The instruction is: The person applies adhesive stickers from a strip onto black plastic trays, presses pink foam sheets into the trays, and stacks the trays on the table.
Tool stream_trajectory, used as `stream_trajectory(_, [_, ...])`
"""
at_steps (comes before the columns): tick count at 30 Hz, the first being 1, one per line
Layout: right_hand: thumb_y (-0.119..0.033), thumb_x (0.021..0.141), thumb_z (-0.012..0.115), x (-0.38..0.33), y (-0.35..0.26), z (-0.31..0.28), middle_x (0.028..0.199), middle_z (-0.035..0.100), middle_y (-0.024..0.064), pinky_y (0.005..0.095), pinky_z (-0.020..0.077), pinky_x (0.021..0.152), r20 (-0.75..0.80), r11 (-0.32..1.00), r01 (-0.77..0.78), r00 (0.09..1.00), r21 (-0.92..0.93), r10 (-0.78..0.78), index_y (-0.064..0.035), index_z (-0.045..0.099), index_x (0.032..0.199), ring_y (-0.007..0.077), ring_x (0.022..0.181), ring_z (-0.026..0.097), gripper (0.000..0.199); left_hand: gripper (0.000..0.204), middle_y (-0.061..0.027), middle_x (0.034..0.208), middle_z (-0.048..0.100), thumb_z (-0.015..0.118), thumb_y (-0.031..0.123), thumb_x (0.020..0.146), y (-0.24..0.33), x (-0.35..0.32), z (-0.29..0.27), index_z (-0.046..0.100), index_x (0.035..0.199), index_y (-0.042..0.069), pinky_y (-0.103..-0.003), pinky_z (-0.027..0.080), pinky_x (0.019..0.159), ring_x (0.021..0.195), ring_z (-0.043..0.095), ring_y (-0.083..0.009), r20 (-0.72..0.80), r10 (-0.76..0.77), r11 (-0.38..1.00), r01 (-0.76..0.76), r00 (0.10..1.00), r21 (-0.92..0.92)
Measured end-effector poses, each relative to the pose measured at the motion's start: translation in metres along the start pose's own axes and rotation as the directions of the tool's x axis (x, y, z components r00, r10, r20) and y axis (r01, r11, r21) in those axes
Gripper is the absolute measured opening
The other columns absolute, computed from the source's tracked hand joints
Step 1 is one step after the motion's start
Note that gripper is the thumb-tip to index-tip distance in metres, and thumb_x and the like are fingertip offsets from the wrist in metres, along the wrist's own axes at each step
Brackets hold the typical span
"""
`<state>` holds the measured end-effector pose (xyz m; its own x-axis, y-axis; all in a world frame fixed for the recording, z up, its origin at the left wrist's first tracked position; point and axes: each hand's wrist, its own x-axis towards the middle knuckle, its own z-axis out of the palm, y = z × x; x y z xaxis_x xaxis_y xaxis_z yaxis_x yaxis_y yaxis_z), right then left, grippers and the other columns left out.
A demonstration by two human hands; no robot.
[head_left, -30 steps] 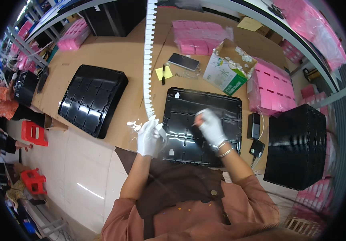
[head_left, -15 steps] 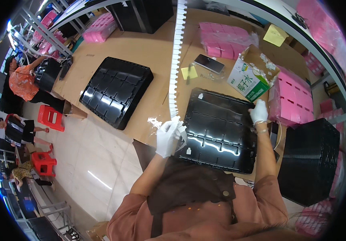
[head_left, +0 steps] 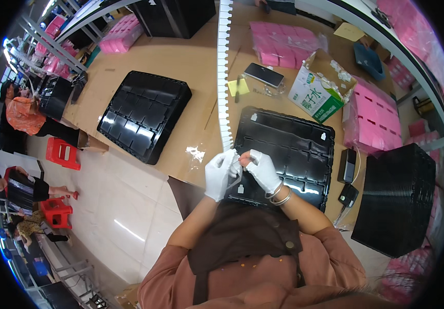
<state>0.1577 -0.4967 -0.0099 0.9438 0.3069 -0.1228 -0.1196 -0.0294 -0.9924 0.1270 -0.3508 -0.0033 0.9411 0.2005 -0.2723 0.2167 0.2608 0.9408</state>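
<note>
A long strip of white tag-shaped stickers (head_left: 223, 72) hangs down the picture from the far edge and ends in my left hand (head_left: 220, 172), which is closed on it. A loose curl of the strip shows below those fingers. My right hand (head_left: 263, 172) meets the left one, with thumb and forefinger pinched at the strip's end; the glove leaves those fingertips bare. Both hands are over the left side of a shiny black plastic tray (head_left: 294, 149), divided into panels. White stickers are on its far left, far right and near left corners.
Another black tray (head_left: 144, 116) lies to the left on the brown tabletop (head_left: 196, 77). Right of the work stand a cut-open carton (head_left: 312, 95), pink wrapped packs (head_left: 371, 118) and a stack of black trays (head_left: 394, 201). A phone (head_left: 264, 75) lies beyond. Other people work at far left.
My right hand has left the tray's far right corner, where a white sticker now shows, and come across to my left hand. A blue scoop-like container has come into view at far right.
</note>
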Motion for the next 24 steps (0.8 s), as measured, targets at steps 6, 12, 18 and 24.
stream_trajectory(6, [-0.007,0.081,0.069,-0.01,0.008,0.0,0.08,0.065,0.0044,0.0259,0.0472,0.067,-0.069,1.0,0.01,0.998,0.016,-0.009,-0.0001,0.064,0.086,0.01,0.073,0.059,0.01,0.019,-0.001,0.077,0.062,0.057,0.016,0.095,-0.005,-0.005,0.008,0.066,0.097,-0.002,-0.018,0.043,0.052,0.059,0.053,-0.0035,0.008,0.007,1.0,-0.007,1.0,-0.024])
stream_trajectory(12, [-0.002,0.068,0.073,-0.03,-0.011,-0.009,0.079,0.058,0.0066,0.0307,0.0474,0.067,-0.235,0.932,0.283,0.913,-0.227,-0.335,-0.0018,0.066,0.075,0.0203,0.074,0.059,0.01,0.024,-0.0077,0.098,0.06,0.051,0.015,0.097,-0.022,0.007,0.005,0.054,0.114,-0.001,-0.023,0.046,0.065,0.078,0.055,-0.0097,0.241,-0.268,0.767,0.357,0.933,-0.532])
stream_trajectory(18, [-0.006,0.07,0.073,-0.069,-0.015,-0.101,0.077,0.061,0.0076,0.0296,0.0471,0.07,-0.375,0.933,0.088,0.899,-0.349,-0.225,-0.0025,0.069,0.075,0.0201,0.076,0.06,0.007,0.025,-0.0044,0.081,0.061,0.054,0.019,0.097,-0.001,0.006,0.005,0.06,0.105,-0.004,-0.018,0.038,0.051,0.059,0.05,-0.0057,0.128,-0.064,0.963,0.095,0.99,-0.252])
stream_trajectory(24, [0.004,0.067,0.068,-0.137,0.006,-0.176,0.075,0.061,0.0101,0.0314,0.0479,0.069,-0.382,0.786,-0.192,0.922,-0.587,-0.06,-0.0024,0.065,0.071,0.0243,0.075,0.062,0.008,0.025,-0.0049,0.08,0.062,0.054,0.021,0.097,0.016,0.01,-0.008,0.061,0.101,-0.004,-0.018,0.04,0.052,0.058,0.049,-0.0042,0.033,-0.008,0.992,0.011,0.999,-0.122])
